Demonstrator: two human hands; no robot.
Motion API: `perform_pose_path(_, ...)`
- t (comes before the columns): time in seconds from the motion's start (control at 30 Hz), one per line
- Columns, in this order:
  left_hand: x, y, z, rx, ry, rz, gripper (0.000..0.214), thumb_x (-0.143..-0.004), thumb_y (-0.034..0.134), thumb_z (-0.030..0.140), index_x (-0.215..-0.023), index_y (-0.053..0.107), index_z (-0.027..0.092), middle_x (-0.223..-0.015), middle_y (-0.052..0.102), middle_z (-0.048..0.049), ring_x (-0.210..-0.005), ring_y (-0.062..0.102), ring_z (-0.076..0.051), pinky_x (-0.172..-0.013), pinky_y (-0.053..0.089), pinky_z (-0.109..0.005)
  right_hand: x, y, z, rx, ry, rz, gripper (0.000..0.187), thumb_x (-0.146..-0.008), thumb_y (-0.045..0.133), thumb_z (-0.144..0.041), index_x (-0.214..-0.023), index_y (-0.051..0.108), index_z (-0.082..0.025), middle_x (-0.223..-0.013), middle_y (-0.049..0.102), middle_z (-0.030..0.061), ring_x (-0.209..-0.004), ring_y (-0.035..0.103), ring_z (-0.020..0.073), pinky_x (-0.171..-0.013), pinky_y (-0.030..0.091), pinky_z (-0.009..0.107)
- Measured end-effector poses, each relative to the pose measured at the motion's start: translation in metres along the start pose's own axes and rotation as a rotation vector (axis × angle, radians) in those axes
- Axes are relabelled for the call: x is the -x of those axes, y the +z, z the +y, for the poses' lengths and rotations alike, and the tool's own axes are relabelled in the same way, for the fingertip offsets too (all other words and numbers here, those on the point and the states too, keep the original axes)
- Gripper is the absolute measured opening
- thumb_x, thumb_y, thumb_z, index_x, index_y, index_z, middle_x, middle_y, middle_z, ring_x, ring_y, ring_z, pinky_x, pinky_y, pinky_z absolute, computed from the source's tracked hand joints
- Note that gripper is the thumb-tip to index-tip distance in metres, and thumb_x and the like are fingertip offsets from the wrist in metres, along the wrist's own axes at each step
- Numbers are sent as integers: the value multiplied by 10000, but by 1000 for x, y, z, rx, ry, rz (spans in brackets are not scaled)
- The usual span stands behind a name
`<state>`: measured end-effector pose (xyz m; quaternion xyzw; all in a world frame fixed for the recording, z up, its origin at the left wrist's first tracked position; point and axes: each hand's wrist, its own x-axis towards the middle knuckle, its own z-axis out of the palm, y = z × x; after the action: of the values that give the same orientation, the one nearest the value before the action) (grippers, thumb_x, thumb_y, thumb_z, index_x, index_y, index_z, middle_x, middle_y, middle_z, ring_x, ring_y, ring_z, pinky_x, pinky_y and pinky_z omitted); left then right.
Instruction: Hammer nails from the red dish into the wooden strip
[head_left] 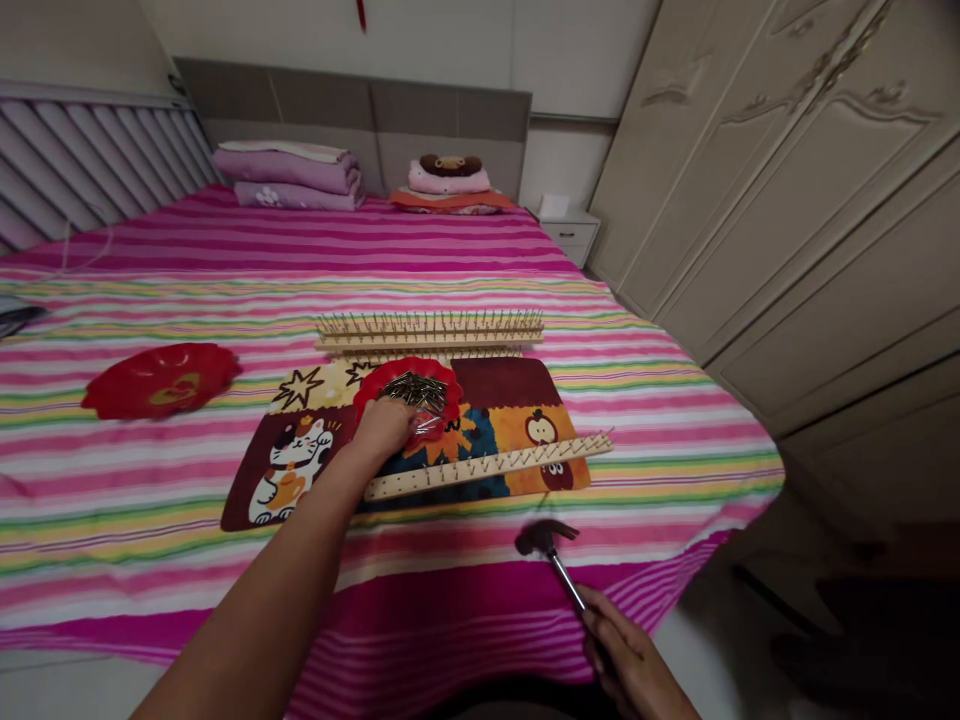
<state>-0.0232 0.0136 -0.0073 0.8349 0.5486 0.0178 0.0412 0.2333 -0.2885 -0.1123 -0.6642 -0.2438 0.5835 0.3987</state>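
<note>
My left hand (388, 424) reaches into a red scalloped plate (367, 382) that holds a heap of nails (415, 392). Its fingers are curled down at the nails; what is between them is hidden. In front of the plate lies a pale wooden strip (491, 463) with a row of nails standing in it; the holes or marks at its left end carry no nails. My right hand (619, 640) is closed around the handle of a claw hammer (555, 555), its head up and to the left, near the mat's front edge.
Under the strip is a patterned mat (255, 470) with a cat picture. Behind it, several nail-studded wooden strips (427, 328) are grouped together. Another red plate (161, 380) lies left on the striped bedspread (112, 480). Folded bedding (289, 175) sits by the headboard; wardrobes (787, 180) stand right.
</note>
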Motion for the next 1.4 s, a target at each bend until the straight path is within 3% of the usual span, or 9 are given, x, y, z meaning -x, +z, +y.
perform_pose_path(0.17, 2, -4, -9, 236, 29, 25, 119, -675, 551, 248, -607, 646, 225, -724, 675, -50, -734, 576, -194, -663, 386, -272, -1, -1, -2, 19, 20, -30, 694, -719, 466, -619, -1245, 470, -166, -432, 307, -113, -330, 189, 60, -347, 81, 180)
perform_pose_path(0.37, 15, -10, -15, 818, -187, 38, 152, -566, 657, 348, -640, 666, 216, -577, 637, 4, -549, 547, -157, -560, 389, -257, 0, 0, -6, 30, 66, -8, 714, -692, 481, -615, -1268, 458, -194, -442, 366, -104, -297, 189, 46, -314, 79, 160)
perform_pose_path(0.5, 25, -14, -13, 1196, -243, 78, 309, -490, 702, 345, -759, 685, 194, -572, 630, 13, -553, 557, -138, -584, 424, -256, -1, 1, -4, 18, 64, 20, 696, -694, 487, -594, -1259, 464, -189, -420, 348, -112, -285, 200, 44, -307, 74, 151)
perform_pose_path(0.63, 42, -26, -12, 1396, -328, 101, 304, -473, 720, 336, -723, 703, 163, -676, 686, -38, -624, 596, -140, -621, 458, -261, 0, -1, -6, 42, 66, -18, 684, -712, 479, -571, -1274, 440, -184, -436, 386, -108, -279, 221, 45, -288, 110, 147)
perform_pose_path(0.83, 71, -37, -17, 1457, -337, 84, 402, -440, 802, 321, -800, 724, 159, -757, 712, -52, -659, 609, -137, -641, 475, -256, 10, 4, -19, 30, 48, -5, 619, -746, 487, -522, -1265, 440, -188, -464, 403, -100, -303, 246, 43, -290, 119, 126)
perform_pose_path(0.97, 84, -22, -13, 1401, -372, 137, 384, -471, 800, 384, -776, 725, 163, -695, 693, -24, -576, 557, -95, -554, 436, -210, 14, 6, -26, 23, 66, -13, 605, -746, 495, -510, -1258, 443, -190, -461, 393, -104, -307, 239, 40, -293, 111, 123)
perform_pose_path(1.2, 89, 15, 4, 1443, -509, 92, 436, -431, 790, 405, -780, 715, 155, -615, 654, 5, -504, 538, -82, -529, 456, -216, 12, 4, -24, 29, 73, -15, 602, -736, 505, -514, -1251, 455, -207, -483, 403, -102, -295, 257, 39, -293, 115, 129)
perform_pose_path(1.4, 84, 19, 10, 1371, -492, 77, 404, -458, 753, 417, -765, 706, 159, -578, 629, 21, -473, 496, -77, -498, 449, -217, 13, 4, -25, 33, 68, -12, 601, -735, 496, -511, -1239, 455, -186, -480, 411, -99, -297, 257, 38, -297, 111, 135)
